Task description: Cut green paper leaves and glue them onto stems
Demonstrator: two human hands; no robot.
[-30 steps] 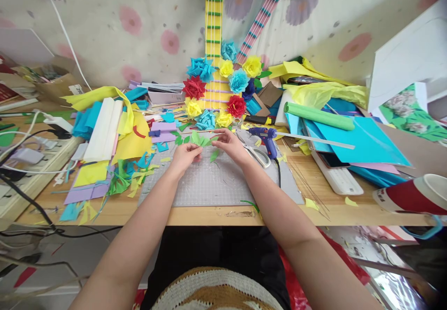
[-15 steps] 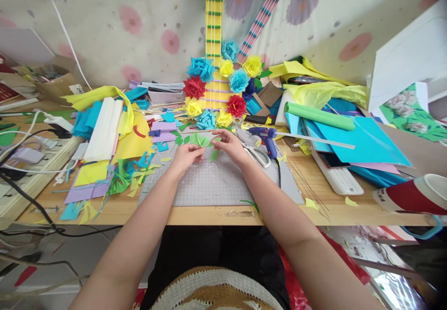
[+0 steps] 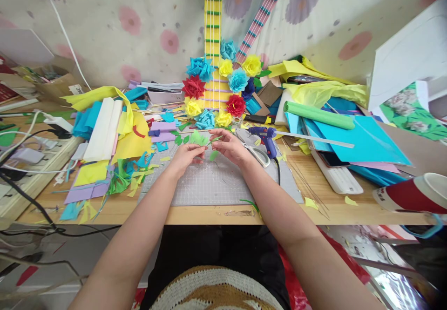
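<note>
Over a grey cutting mat (image 3: 216,184) my left hand (image 3: 186,155) pinches the base of a small fan of green paper leaves (image 3: 198,138). My right hand (image 3: 231,146) is closed on a single green leaf (image 3: 213,154) right beside that fan, fingers curled around it. Both hands sit close together at the far edge of the mat. Loose green leaf pieces (image 3: 181,139) lie just beyond my left fingers.
Scissors (image 3: 257,154) and a blue glue gun (image 3: 267,138) lie right of my hands. Behind stands a yellow paper guitar with paper flowers (image 3: 218,91). Paper scraps (image 3: 118,179) cover the left; a green roll (image 3: 317,115), blue sheets, a red cup (image 3: 412,196) sit right.
My hands have shifted only slightly. The right hand has drawn the single green leaf a little closer to the fan held by the left.
</note>
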